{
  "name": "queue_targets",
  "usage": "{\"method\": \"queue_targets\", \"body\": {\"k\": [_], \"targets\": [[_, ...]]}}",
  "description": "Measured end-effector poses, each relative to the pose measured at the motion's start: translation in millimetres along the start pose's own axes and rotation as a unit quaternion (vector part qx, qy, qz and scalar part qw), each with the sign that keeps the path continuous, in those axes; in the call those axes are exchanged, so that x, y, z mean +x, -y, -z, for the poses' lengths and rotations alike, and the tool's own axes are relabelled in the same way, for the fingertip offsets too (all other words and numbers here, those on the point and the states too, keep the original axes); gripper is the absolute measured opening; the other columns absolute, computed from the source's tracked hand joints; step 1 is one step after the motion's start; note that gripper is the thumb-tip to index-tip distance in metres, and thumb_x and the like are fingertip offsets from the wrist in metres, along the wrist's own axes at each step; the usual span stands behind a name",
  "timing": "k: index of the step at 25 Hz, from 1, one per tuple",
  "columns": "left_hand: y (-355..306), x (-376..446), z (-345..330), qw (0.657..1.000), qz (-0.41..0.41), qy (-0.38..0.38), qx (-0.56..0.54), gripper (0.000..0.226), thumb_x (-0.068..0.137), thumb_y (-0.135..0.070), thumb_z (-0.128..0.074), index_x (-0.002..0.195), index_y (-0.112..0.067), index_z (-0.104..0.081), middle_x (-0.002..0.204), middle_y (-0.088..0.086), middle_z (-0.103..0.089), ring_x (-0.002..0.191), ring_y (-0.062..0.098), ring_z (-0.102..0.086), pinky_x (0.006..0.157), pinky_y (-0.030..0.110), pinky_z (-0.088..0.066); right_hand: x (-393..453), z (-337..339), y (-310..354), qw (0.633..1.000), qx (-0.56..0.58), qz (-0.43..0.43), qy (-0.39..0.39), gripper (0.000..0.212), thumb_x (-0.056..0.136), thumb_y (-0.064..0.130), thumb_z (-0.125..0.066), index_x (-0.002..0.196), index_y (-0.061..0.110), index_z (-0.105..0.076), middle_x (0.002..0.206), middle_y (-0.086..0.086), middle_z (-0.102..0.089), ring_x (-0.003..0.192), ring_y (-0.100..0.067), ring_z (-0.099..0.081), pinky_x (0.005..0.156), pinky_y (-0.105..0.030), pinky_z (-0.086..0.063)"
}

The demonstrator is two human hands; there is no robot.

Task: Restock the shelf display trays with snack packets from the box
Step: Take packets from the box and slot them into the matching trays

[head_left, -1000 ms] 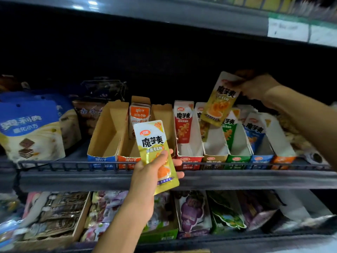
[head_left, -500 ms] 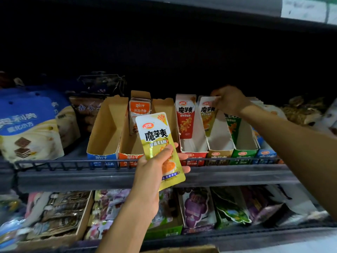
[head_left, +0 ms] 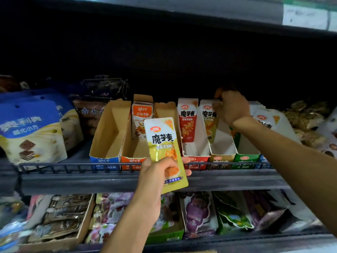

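Note:
My left hand (head_left: 155, 177) grips a yellow snack packet (head_left: 165, 143) by its lower half, held upright in front of the orange display tray (head_left: 132, 159). My right hand (head_left: 232, 107) reaches into the back of the yellow-fronted tray (head_left: 221, 157) and holds the top of a yellow packet (head_left: 208, 119) standing there. A red packet (head_left: 187, 119) stands at the back of the red tray (head_left: 196, 158). An orange packet (head_left: 141, 115) stands in the orange tray. The blue tray (head_left: 104, 159) on the left looks empty. The box is out of view.
A wire rail (head_left: 73, 168) runs along the shelf's front edge. Large blue-and-cream bags (head_left: 31, 128) fill the left of the shelf. Green tray (head_left: 245, 157) and white packets (head_left: 264, 119) sit right of my arm. The lower shelf holds several mixed snack bags (head_left: 197, 212).
My right hand has brought its yellow packet down from above into the back of the yellow-fronted tray. My left hand has stayed in place with its packet.

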State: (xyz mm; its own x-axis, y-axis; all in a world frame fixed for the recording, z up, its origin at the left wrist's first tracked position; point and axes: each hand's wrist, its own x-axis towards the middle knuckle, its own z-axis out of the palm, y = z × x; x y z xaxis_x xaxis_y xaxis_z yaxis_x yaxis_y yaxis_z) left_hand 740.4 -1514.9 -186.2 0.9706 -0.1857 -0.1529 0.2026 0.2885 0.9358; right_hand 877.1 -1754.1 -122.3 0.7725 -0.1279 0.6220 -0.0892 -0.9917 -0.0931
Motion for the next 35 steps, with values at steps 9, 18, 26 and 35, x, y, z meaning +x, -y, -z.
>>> {"method": "queue_targets", "body": {"k": [9, 18, 26, 35], "targets": [[14, 2, -10, 0.980, -0.119, -0.004, 0.161, 0.012, 0.095, -0.022, -0.064, 0.104, -0.027, -0.071, 0.097, -0.012, -0.076, 0.094, 0.007, -0.071, 0.072, 0.015, -0.055, -40, 72, 43, 0.864, 0.328, 0.086, 0.372, 0.014, 0.088, 0.027, -0.069, 0.100, 0.023, -0.064, 0.086, 0.002, -0.073, 0.070, -0.007, -0.064, 0.058, -0.023, -0.046], [28, 18, 16, 0.638, -0.154, -0.057, 0.752, 0.073, 0.097, -0.062, -0.035, 0.156, -0.037, 0.000, 0.167, -0.001, -0.001, 0.153, 0.027, -0.005, 0.121, 0.058, 0.003, 25, 106, -29, 0.977, 0.164, -0.052, 0.123, 0.041, 0.097, 0.032, -0.057, 0.135, 0.017, -0.054, 0.136, -0.006, -0.056, 0.104, -0.012, -0.058, 0.072, -0.011, -0.040], [25, 17, 15, 0.642, -0.169, -0.059, 0.746, 0.063, 0.098, -0.060, -0.035, 0.154, -0.041, -0.013, 0.163, -0.008, -0.021, 0.150, 0.025, -0.017, 0.121, 0.058, 0.002, 30, 59, -15, 0.979, 0.155, -0.012, 0.131, 0.035, 0.097, 0.020, -0.056, 0.130, 0.006, -0.056, 0.137, -0.010, -0.054, 0.128, -0.028, -0.044, 0.101, -0.027, -0.031], [28, 20, 15, 0.633, -0.185, -0.062, 0.749, 0.064, 0.098, -0.059, -0.036, 0.153, -0.038, -0.011, 0.162, -0.004, -0.021, 0.150, 0.027, -0.014, 0.121, 0.060, 0.004, 10, 3, -15, 0.983, 0.078, 0.027, 0.165, 0.020, 0.092, 0.018, -0.065, 0.109, 0.009, -0.071, 0.111, -0.012, -0.070, 0.091, -0.023, -0.063, 0.075, -0.025, -0.040]]}}
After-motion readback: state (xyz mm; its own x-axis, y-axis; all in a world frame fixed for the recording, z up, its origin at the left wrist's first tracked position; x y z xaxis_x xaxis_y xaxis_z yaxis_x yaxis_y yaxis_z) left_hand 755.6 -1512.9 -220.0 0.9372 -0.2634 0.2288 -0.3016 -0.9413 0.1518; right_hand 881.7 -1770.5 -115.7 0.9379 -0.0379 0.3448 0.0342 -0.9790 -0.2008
